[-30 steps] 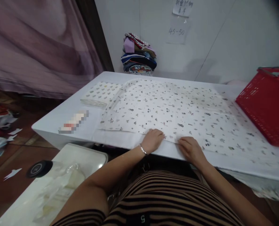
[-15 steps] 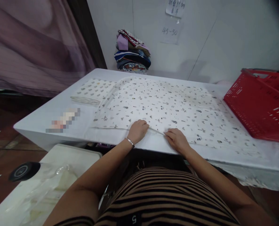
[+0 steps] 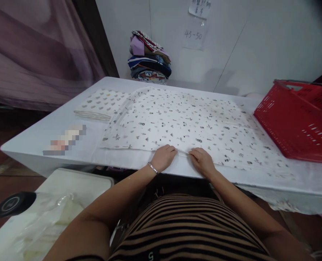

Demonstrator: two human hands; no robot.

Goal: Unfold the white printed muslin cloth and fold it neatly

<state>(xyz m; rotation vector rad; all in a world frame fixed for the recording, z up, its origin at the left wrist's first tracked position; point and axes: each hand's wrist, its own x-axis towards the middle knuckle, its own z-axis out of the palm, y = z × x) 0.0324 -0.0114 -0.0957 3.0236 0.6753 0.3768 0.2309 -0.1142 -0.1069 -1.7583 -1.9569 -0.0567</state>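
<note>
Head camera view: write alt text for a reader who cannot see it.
Both hands, left hand and right hand, pinch the near edge of a white patterned cloth spread flat on a white table. A red basket sits at the right, a folded cloth at the left, and a pile of clothes by the wall.

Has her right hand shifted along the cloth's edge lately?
Yes. The right hand has slid leftward along the printed cloth, closer to the left hand.
</note>
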